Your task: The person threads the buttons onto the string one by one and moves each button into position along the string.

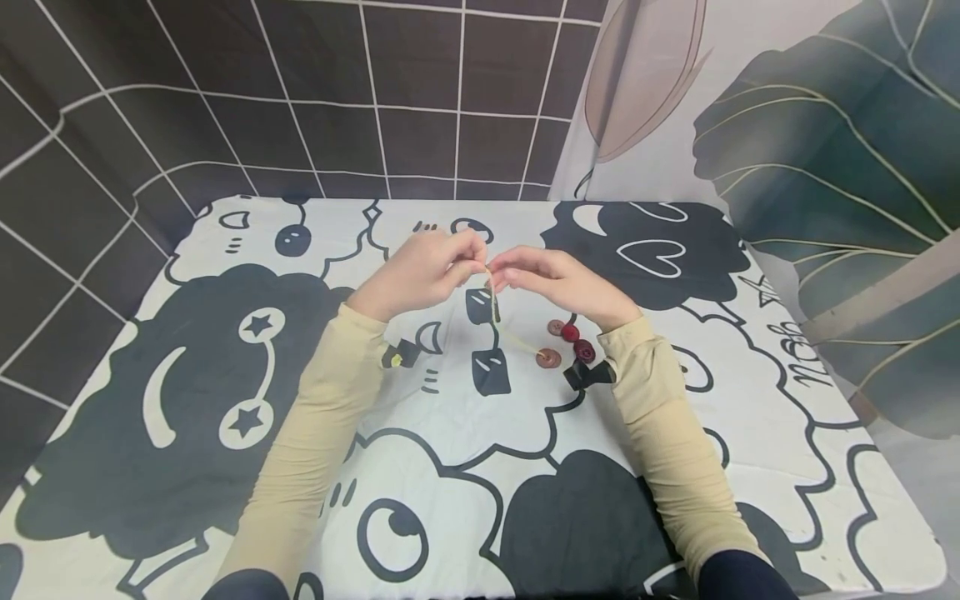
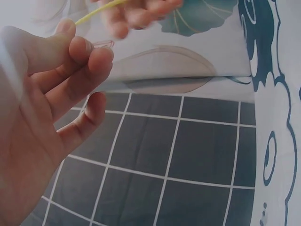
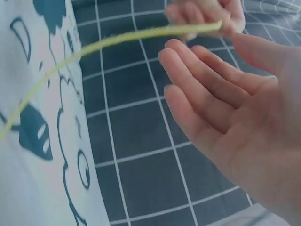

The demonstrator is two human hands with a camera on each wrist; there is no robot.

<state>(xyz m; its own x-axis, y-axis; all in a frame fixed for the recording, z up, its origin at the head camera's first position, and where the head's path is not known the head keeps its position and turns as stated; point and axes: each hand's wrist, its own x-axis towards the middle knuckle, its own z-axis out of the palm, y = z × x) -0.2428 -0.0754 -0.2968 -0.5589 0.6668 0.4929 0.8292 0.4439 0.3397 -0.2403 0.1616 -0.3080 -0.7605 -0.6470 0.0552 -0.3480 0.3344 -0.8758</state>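
Both hands meet above the middle of the table. A yellow-green string (image 1: 517, 340) runs from them down to a brown button (image 1: 548, 358) lying on the cloth. My left hand (image 1: 427, 271) pinches the upper end of the string (image 2: 94, 14) between thumb and forefinger, and a small pale clear piece (image 2: 103, 44) shows at its fingertips. My right hand (image 1: 558, 287) is beside it, fingers fairly straight and relaxed (image 3: 202, 89); the string (image 3: 117, 40) passes just above them. Whether the right thumb touches the string I cannot tell.
Three loose buttons lie by my right wrist: a brown one (image 1: 556, 327), a red one (image 1: 571, 333), a dark red one (image 1: 584, 350). A black-and-white cartoon cloth (image 1: 225, 333) covers the table. A dark tiled wall (image 1: 337, 100) and a leaf-print backdrop (image 1: 825, 125) stand behind.
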